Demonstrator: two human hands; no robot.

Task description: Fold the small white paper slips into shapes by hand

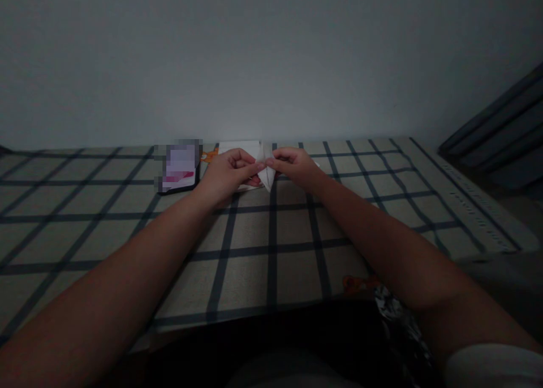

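A small piece of folded white paper (pixel 267 178), pointed at its lower end, is held up between my two hands over the table. My left hand (pixel 235 170) pinches its left side with thumb and fingers. From the other side, my right hand (pixel 293 164) grips it the same way, both thumbs close together near its middle. Behind and below my left hand lie white sheets of paper (pixel 240 146), partly covered by the hand. The fingers hide much of the folded paper.
A phone (pixel 180 164) with a lit, partly blurred screen sits left of my left hand. The checked tablecloth (pixel 292 263) covers the table, which meets a plain wall (pixel 271 60). Dark pleated fabric (pixel 504 128) hangs at the right.
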